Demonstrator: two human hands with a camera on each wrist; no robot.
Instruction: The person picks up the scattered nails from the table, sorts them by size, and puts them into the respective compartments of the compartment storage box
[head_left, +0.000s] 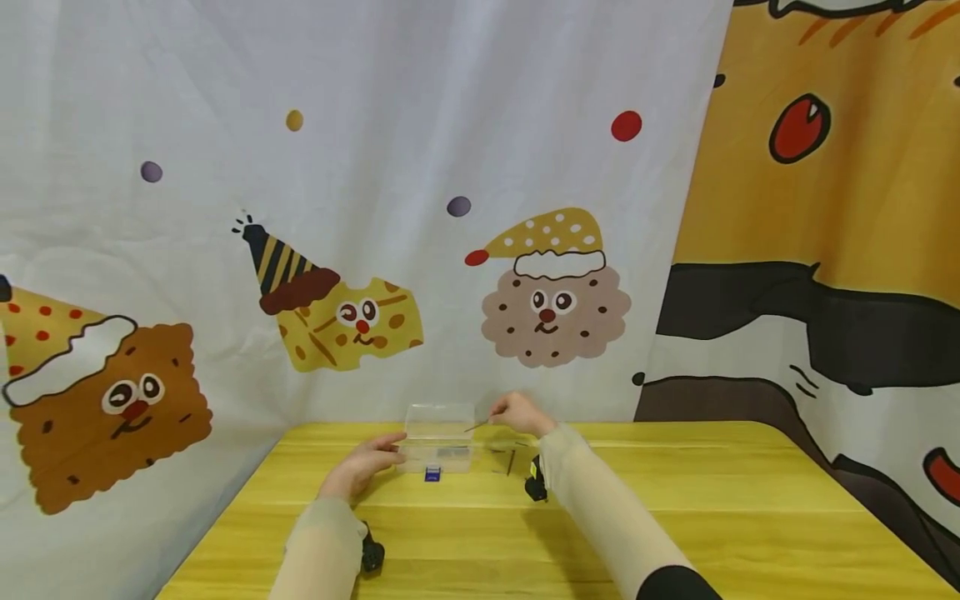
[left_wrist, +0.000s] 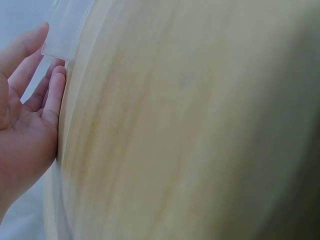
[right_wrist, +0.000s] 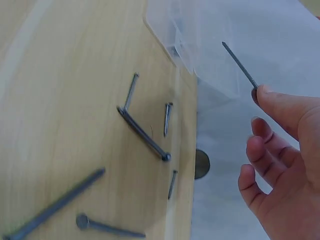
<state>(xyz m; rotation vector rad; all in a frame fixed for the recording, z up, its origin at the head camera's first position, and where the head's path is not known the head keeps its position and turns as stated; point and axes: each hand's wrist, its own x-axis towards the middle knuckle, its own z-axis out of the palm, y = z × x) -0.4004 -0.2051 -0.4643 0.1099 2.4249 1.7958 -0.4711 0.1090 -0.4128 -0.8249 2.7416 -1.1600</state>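
Note:
A clear plastic box [head_left: 435,462] stands near the table's far edge with its lid [head_left: 440,421] raised. My left hand [head_left: 365,467] holds the box's left end, with the thumb by its near side and the fingers farther back; in the left wrist view the box corner [left_wrist: 62,42] partly hides them. My right hand [head_left: 520,414] pinches a dark metal nail [right_wrist: 240,66] between thumb and index finger, above and right of the box. Its other fingers [right_wrist: 262,155] are loosely bent. The nail's pointed end is directed toward the lid. Greyish contents [head_left: 452,452] show inside the box, too small to identify.
Several loose nails of different sizes, including a long thick nail [right_wrist: 145,134], lie on the wooden table [head_left: 465,542] right of the box. A small blue item [head_left: 432,474] is at the box's front. Behind the table hangs a printed curtain [head_left: 442,333].

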